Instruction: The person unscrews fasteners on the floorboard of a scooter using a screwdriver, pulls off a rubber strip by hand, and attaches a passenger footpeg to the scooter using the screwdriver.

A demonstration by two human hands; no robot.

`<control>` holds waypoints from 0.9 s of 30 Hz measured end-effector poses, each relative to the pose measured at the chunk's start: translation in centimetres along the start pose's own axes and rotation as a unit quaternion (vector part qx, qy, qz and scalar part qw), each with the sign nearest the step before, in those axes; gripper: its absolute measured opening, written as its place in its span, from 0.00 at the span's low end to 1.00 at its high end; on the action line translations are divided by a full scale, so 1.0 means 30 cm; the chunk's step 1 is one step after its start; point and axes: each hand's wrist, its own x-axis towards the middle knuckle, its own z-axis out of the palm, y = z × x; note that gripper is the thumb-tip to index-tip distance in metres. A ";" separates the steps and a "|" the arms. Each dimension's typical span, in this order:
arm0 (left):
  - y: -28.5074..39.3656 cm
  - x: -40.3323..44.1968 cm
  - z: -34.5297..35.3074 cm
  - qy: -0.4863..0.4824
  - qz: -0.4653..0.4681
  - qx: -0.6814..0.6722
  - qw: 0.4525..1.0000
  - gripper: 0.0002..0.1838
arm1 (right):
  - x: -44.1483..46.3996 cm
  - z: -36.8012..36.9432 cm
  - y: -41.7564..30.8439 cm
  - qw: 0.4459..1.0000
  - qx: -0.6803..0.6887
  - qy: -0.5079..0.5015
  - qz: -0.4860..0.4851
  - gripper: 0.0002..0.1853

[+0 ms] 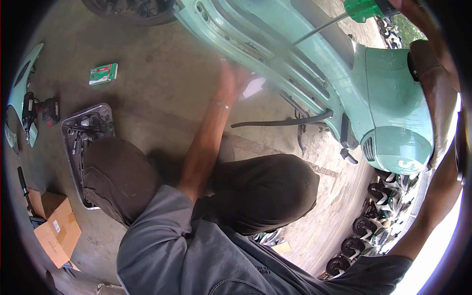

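Observation:
A mint-green scooter body (393,93) fills the upper right, its slotted floorboard (246,44) slanting across the top. My left hand (233,78) reaches to the lower edge of this floorboard; its fingers are mostly hidden behind the panel. At the upper right edge, my right hand (405,7) is closed around a screwdriver (363,9) with a green handle. The long metal shaft points down and left toward the floorboard slots, where its tip is blurred. A black hose (280,122) sticks out from beneath the scooter.
To the left, a metal tray (69,147) of tools and parts lies by my knee. Beyond it are a cordless power tool (39,110), loose mint panels (22,78), a green-and-white box (103,73) and an open cardboard box (58,228). Several scooters (378,216) stand at the lower right.

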 end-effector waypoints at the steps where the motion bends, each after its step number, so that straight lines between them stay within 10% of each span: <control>1: 0.000 0.002 -0.006 -0.005 -0.003 -0.002 1.000 0.61 | -0.002 0.001 0.000 1.000 0.001 0.000 0.002 0.12; 27: 0.003 -0.002 0.001 -0.008 0.002 0.016 1.000 0.65 | 0.001 -0.024 -0.020 0.989 -0.069 -0.104 0.078 0.12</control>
